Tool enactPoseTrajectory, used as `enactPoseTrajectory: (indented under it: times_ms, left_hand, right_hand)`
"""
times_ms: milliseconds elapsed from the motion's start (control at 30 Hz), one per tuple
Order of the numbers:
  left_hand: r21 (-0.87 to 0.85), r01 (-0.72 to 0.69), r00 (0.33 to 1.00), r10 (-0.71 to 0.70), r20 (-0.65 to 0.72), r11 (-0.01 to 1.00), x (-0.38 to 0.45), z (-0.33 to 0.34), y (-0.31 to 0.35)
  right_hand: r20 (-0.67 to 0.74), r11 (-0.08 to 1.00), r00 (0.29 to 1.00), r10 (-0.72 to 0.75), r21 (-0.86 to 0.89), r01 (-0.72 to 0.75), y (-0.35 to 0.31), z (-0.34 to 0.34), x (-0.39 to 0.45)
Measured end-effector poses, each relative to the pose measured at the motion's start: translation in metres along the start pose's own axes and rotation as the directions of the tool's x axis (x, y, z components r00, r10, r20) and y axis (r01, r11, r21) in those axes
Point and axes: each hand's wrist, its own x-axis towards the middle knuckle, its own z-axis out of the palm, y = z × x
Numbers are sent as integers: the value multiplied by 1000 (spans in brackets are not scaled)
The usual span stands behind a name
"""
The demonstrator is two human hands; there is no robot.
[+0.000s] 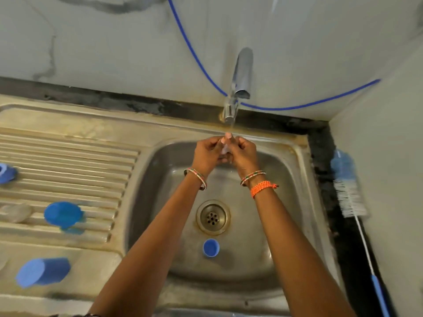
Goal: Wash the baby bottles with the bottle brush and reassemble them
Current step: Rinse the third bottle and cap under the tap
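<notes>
Item: my left hand (207, 152), over the sink basin (286, 202), fingers curled round a small clear piece (225, 148) held under the tap (238, 88). The piece is blurred and mostly hidden; I cannot tell which bottle part it is.

Item: my right hand (243, 154), touching the left, fingers curled round the same clear piece from the other side. A thin stream of water falls from the tap onto it.

Item: small blue cap (211, 248), lying in the basin just below the drain (213, 217).

Item: bottle brush (350, 193), lying on the dark ledge to the right of the sink, blue and white bristle head farthest from me, white wire stem and blue handle running toward me.

Item: blue cap (63, 213), on the ribbed draining board (68, 156), left of the basin.

Item: blue cylindrical piece (43, 272), on its side at the near left of the board.

Item: clear rounded piece (16, 212), on the board beside the blue cap; too blurred to name.

Item: blue piece (6, 173), at the far left edge, partly cut off.

Item: blue hose (196, 58), running down the wall behind the tap.
</notes>
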Motion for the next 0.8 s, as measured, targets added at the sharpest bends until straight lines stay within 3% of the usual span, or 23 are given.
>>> enactPoseTrajectory:
  times_ms: [200,300,400,500,633,800]
  left_hand:
    - [-98,-75,997,77,26,992,-18,21,6]
    - [21,-143,981,144,-127,990,-15,17,2]
    - [189,-95,963,139,-231,977,-1,11,15]
    - [309,-155,956,221,-194,939,0,12,25]
    - [385,-183,888,320,-331,905,2,12,17]
    - [415,-153,899,301,-319,897,-16,20,10]
  right_hand:
    - [-137,984,985,-102,-159,80,-28,3,3]
    - [21,965,994,-107,-239,109,-31,4,1]
    - [144,958,986,-79,-263,116,-33,2,-2]
    - [66,973,994,-89,-209,101,-38,-3,0]
    - [83,991,996,18,-132,-7,-50,-1,-4]
    - [-192,952,976,-104,-303,41,-36,4,9]
